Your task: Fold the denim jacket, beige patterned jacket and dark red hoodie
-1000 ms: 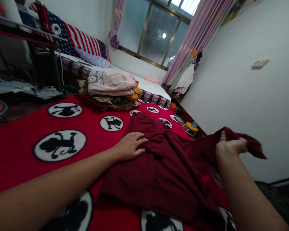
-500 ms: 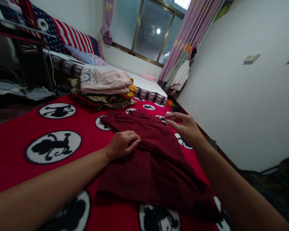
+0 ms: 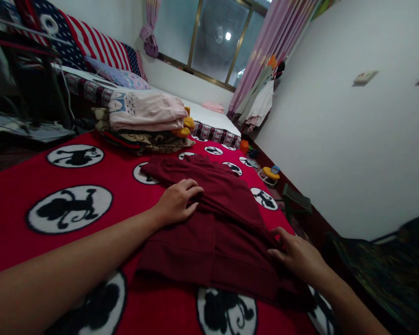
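Note:
A dark maroon garment [image 3: 230, 242] lies spread in partly folded layers on the red blanket [image 3: 125, 251] with white ovals and black monkey figures. My left hand [image 3: 179, 202] rests on the garment's left middle part, fingers slightly bent and apart, holding nothing. At the garment's right edge is my right hand [image 3: 296, 258], its thumb and forefinger apart over the cloth. The fingertips there touch or nearly touch the fabric; I cannot tell which.
Folded clothes [image 3: 146, 111] form a stack at the blanket's far left. Behind it is a white bed surface [image 3: 209, 116] beneath a window. On the floor at right stand a yellow-topped stool [image 3: 270, 173] and a green folding stool [image 3: 296, 199], near the white wall [image 3: 352, 139].
My right hand has moved down and toward me, from above the far right side to the garment's right edge. My left hand stays on the garment, its fingers spread a little more.

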Demonstrator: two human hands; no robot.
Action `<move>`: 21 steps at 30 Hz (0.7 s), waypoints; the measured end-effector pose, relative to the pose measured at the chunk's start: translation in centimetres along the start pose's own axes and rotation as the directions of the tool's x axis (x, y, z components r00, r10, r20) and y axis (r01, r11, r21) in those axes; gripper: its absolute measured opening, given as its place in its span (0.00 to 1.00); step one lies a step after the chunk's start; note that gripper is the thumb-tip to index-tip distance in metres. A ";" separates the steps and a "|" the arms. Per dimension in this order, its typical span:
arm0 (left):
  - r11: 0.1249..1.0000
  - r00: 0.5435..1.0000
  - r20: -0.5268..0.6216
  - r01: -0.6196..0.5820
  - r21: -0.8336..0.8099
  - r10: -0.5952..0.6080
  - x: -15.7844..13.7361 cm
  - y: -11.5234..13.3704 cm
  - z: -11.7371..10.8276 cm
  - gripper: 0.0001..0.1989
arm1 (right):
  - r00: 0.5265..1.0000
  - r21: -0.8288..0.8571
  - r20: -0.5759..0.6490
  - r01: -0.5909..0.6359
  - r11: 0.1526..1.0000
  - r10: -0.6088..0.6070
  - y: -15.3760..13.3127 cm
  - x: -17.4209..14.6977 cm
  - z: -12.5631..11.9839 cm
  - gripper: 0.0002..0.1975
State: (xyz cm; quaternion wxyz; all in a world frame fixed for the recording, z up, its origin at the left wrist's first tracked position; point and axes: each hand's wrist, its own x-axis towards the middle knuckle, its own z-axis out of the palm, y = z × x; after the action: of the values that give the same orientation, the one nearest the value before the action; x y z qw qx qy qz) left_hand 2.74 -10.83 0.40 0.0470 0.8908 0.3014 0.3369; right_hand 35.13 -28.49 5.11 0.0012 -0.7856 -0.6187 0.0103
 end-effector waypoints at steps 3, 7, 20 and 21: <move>0.996 0.996 -0.008 0.085 0.018 -0.084 0.0 -0.1 0.1 0.20 | 0.999 0.033 0.020 0.026 0.999 -0.027 -0.6 -0.5 -0.5 0.04; 0.982 0.983 0.005 0.185 0.049 -0.185 0.0 -0.3 0.2 0.18 | 0.961 0.442 0.204 0.081 0.893 -0.188 -2.3 0.6 -2.3 0.13; 0.969 0.989 -0.061 0.115 -0.220 -0.131 0.1 -1.4 0.3 0.04 | 0.978 0.674 -0.207 0.155 0.722 -0.016 -6.1 19.3 0.1 0.27; 0.969 0.990 -0.069 0.104 -0.225 -0.122 0.1 -1.4 0.3 0.04 | 0.981 0.705 -0.188 0.160 0.691 -0.036 -6.6 19.9 0.2 0.30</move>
State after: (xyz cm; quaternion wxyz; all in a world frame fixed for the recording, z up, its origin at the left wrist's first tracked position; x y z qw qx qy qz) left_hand 2.29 -9.64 -0.17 0.1523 0.8468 0.3142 0.4014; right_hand 33.34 -7.62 4.68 0.3571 -0.6867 -0.6047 0.1876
